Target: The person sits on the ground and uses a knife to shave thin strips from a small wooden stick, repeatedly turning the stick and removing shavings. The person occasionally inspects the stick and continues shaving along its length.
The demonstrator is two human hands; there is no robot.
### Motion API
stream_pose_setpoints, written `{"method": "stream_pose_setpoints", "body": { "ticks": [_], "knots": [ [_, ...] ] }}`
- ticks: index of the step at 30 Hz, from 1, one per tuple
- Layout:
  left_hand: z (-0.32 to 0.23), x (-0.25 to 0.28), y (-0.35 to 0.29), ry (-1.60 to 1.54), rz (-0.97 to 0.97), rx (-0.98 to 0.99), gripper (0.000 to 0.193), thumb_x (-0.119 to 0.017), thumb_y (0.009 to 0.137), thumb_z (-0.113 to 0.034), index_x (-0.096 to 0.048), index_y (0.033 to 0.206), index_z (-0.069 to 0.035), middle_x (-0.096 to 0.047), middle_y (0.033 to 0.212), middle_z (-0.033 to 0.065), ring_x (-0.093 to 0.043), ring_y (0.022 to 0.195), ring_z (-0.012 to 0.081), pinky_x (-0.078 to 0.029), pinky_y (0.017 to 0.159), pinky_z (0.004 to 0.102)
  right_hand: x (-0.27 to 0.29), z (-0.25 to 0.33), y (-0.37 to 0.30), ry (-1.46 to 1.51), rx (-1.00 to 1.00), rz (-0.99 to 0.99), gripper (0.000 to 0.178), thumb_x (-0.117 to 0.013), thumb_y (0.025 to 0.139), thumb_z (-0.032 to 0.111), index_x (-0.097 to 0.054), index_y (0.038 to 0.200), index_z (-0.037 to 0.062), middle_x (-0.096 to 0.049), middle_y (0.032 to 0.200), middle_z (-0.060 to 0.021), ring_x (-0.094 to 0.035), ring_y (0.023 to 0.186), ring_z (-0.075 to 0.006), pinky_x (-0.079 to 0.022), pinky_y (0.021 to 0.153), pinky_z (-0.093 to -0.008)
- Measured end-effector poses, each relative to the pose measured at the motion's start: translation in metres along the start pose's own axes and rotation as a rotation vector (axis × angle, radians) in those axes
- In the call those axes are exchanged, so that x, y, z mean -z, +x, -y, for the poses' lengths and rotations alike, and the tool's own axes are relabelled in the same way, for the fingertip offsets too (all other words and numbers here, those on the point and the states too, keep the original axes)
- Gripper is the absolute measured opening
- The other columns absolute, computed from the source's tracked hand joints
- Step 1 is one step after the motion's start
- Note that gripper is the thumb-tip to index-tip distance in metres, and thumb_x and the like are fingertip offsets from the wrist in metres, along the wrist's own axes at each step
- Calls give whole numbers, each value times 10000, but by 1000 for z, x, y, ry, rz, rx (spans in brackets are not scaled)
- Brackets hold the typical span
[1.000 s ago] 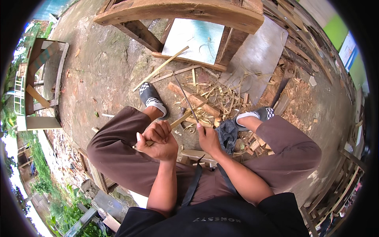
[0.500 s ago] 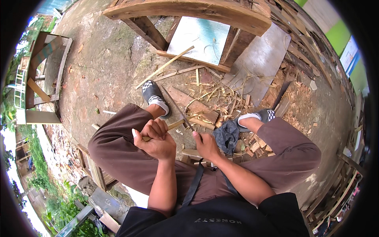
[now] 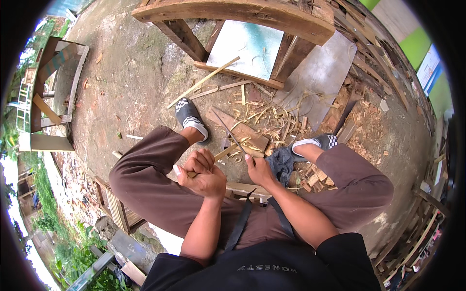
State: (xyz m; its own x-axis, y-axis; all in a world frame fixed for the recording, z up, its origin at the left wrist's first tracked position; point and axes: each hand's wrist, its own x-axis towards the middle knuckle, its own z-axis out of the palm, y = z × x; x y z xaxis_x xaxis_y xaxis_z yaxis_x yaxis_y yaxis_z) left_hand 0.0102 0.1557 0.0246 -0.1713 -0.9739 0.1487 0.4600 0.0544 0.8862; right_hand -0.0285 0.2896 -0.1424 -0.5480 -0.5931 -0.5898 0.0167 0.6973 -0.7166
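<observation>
My left hand [image 3: 203, 175] is closed around a pale bamboo strip [image 3: 224, 153], whose end sticks out toward the upper right. My right hand [image 3: 260, 170] grips a long, thin-bladed knife [image 3: 227, 128], its handle mostly hidden in the fingers. The dark blade slants away to the upper left and crosses the strip's far end. Whether its edge touches the strip I cannot tell. Below the blade, a flat wooden board [image 3: 250, 134] lies on the ground with curled shavings [image 3: 245, 118] around it.
My shoes [image 3: 190, 118] stand either side of the board. A black plastic bag [image 3: 280, 165] and wood chips [image 3: 315, 178] lie by the right one. Ahead are a wooden bench [image 3: 238, 13], a metal sheet [image 3: 318, 82] and a long bamboo strip [image 3: 204, 81]. Stacked planks [image 3: 374, 58] line the right.
My left hand has shifted right with the bamboo strip. My right hand and the knife have moved slightly right and away from me.
</observation>
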Motion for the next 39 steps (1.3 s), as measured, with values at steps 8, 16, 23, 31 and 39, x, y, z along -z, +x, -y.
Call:
{"method": "stream_pose_setpoints", "body": {
  "ticks": [8,16,23,31,39],
  "knots": [
    [0,3,3,-1,-8,-34,582,-233,1053,-415,-199,559,-109,-197,518,25,-189,462,144,-199,460,302,5,6,-4,88,25,70,632,-472,1039,458,-618,732,-76,-599,677,-291,-602,691,-487,-445,639,-510],
    [-1,1,2,47,-62,-60,577,-245,1048,-409,-195,557,-109,-204,512,24,-194,459,144,-206,466,298,8,9,-9,91,166,83,646,-465,1027,505,-630,758,-59,-601,687,-293,-631,723,-479,-456,667,-522],
    [2,0,-1,55,-75,-59,601,-263,1050,-426,-190,540,-116,-208,502,24,-196,458,143,-190,452,300,2,-25,3,19,-105,70,680,-473,1013,544,-641,777,-71,-624,737,-320,-651,800,-504,-481,714,-520],
    [-1,13,11,80,-136,-93,580,-237,1079,-370,-217,560,-110,-253,501,27,-225,445,129,-222,449,280,65,-13,-30,-190,21,235,687,-455,1028,536,-628,785,-82,-610,720,-312,-630,746,-497,-480,706,-509],
    [7,19,9,35,-125,-160,584,-290,1077,-337,-235,547,-96,-285,489,39,-262,431,144,-246,442,296,69,-26,-44,-124,181,292,700,-435,1029,561,-631,773,-61,-636,771,-297,-619,774,-487,-474,738,-514]
  ]
}}
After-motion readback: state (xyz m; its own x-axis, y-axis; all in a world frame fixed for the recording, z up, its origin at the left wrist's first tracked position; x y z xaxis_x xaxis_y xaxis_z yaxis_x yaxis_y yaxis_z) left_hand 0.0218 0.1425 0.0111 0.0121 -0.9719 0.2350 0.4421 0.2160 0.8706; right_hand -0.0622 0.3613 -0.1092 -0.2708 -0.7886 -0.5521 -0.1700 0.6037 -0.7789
